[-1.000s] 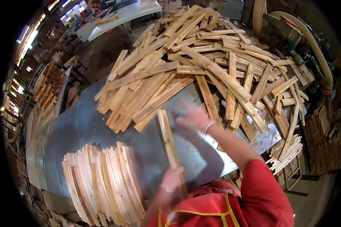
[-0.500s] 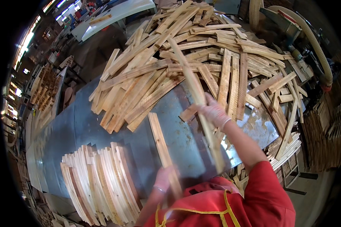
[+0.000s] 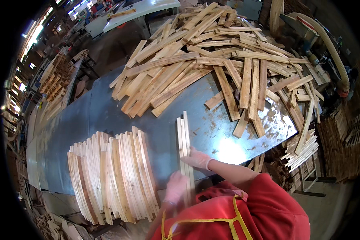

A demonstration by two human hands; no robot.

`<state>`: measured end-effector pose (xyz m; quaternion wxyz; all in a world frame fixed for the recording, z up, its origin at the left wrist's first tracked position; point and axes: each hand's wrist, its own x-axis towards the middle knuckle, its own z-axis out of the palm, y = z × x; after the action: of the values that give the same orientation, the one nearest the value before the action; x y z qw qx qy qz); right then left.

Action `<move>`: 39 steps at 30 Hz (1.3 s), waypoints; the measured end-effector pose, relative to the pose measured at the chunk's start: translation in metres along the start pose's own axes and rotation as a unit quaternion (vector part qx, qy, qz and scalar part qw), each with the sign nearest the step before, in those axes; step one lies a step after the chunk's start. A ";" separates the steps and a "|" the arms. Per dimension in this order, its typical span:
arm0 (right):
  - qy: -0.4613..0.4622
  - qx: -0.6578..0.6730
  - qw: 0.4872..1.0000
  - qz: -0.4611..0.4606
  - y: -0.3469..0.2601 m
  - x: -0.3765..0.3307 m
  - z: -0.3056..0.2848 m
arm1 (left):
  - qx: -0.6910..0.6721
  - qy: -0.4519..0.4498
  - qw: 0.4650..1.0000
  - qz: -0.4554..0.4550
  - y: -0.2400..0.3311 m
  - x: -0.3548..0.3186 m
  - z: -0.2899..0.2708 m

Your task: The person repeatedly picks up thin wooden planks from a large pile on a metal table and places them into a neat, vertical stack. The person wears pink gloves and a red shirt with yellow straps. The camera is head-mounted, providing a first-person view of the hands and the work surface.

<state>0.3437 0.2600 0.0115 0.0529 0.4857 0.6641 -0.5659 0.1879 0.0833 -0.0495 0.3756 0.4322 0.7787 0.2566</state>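
Head view: just below the centre of the frame, a few long wooden strips [image 3: 183, 138] lie side by side in a narrow bundle, pointing up the picture, with their near ends by the person's red clothing [image 3: 276, 210]. The left hand [image 3: 176, 187] is closed about the lower part of the bundle from its left side. The right hand [image 3: 197, 159] meets the right side a little higher, fingers against the wood; whether it pinches or only presses, I cannot tell. At lower left, a row of pale strips [image 3: 112, 176] stands packed close together along the edge of the blue-grey metal table [image 3: 78, 124], well apart from the bundle. A loose heap of boards [image 3: 212, 52] spreads across the upper centre and toward the right, its pieces crossing at many angles. A ribbed hose [image 3: 335, 60] curves down at upper right, and a white table [image 3: 156, 9] shows at upper left.
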 end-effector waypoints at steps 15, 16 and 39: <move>0.454 -0.086 0.882 -0.092 0.048 0.001 -0.107 | 0.150 0.095 0.976 0.128 0.085 -0.043 -0.034; 0.569 -0.110 0.814 -0.033 0.074 -0.008 -0.149 | 0.163 0.073 0.977 0.115 0.093 -0.040 -0.029; 0.604 -0.035 0.794 -0.062 0.129 -0.001 -0.352 | -0.107 -0.290 0.950 -0.049 0.144 0.048 0.038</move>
<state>0.6038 0.5276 0.0465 -0.3769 0.6847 0.6088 -0.1361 0.2709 0.1995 0.0153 0.6413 0.4068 0.6242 0.1836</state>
